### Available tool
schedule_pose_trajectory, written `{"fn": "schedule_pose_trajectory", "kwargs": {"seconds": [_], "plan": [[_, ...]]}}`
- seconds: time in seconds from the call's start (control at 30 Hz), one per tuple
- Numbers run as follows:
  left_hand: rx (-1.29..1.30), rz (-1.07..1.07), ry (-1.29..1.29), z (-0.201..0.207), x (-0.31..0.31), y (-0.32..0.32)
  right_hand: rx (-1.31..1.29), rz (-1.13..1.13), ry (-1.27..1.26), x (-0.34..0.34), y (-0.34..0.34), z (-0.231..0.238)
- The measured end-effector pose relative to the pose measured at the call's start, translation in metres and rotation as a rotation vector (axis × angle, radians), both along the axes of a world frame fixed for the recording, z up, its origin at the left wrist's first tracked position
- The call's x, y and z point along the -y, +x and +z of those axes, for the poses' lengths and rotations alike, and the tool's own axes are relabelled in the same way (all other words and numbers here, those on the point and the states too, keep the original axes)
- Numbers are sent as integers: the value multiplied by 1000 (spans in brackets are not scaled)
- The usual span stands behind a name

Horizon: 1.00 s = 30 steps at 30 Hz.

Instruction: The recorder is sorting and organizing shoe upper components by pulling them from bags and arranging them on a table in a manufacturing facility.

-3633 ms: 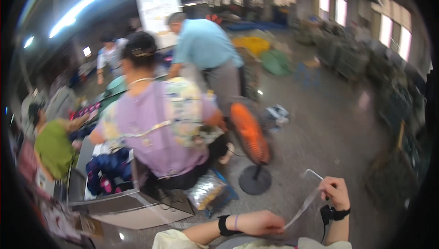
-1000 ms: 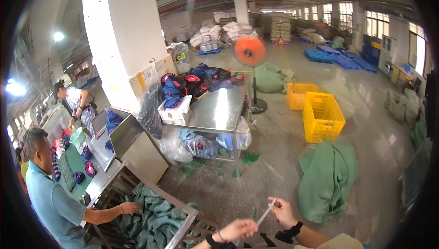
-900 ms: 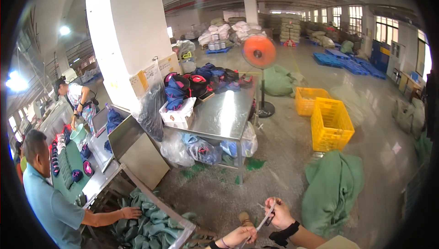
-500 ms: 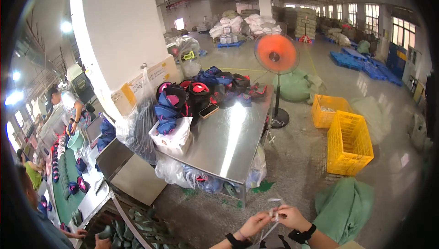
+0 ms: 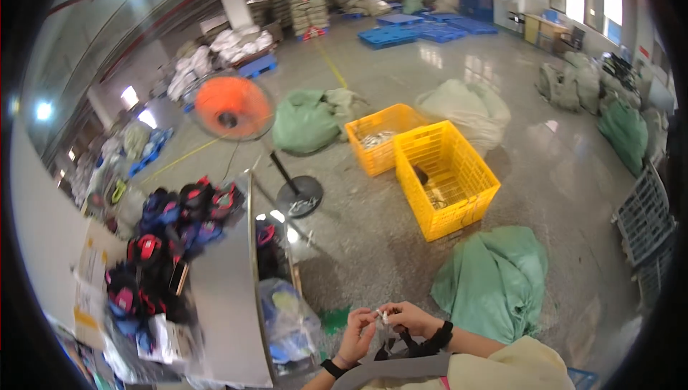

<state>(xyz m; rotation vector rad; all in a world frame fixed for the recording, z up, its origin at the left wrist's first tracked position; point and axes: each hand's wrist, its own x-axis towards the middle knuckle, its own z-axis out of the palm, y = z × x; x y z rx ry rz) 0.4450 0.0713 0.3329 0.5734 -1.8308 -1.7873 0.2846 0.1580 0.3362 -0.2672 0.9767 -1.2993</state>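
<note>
In front of my body, my left hand (image 5: 356, 337) and my right hand (image 5: 416, 320) meet with fingertips closed. They pinch a small whitish strip (image 5: 382, 315) between them; its exact kind is too small to make out. Dark straps (image 5: 408, 345) hang just under the right hand, and I cannot tell whether they are joined to the strip. Both wrists wear black bands. Right of my hands, a green sack (image 5: 494, 282) lies slumped on the floor.
To the left, a metal table (image 5: 228, 297) bears dark blue, black and red shoe-like pieces (image 5: 147, 246) and a phone (image 5: 178, 277). Ahead stand two yellow crates (image 5: 451, 203), an orange fan (image 5: 233, 108) on its stand and another green sack (image 5: 304, 121). Grey crates (image 5: 645, 211) are at far right.
My view has swung to the right, so the table now sits at the left and the crates nearer the middle. Both hands stay together, still pinching the whitish strip.
</note>
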Motion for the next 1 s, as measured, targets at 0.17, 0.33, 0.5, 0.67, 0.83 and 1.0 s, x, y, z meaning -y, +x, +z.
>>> {"fn": "schedule_pose_trajectory", "kwargs": {"seconds": [0.17, 0.33, 0.5, 0.67, 0.83, 1.0], "plan": [[175, -296, -16, 8, 46, -108, -205, 143, 26, 8, -101, -18], [485, -559, -391, -23, 124, -209, -1074, -276, 67, 25, -204, -57], [539, -271, -421, -62, 245, -362, -269, -678, 402, 20, -304, -74], [431, 145, -582, -132, 415, -540, 559, -922, 466, 9, -356, -122], [187, 512, -1218, -106, 544, -711, 780, -916, 329, 16, -328, -129], [368, -350, -607, -170, 480, -801, 799, -910, 580, 23, -282, -125]]}}
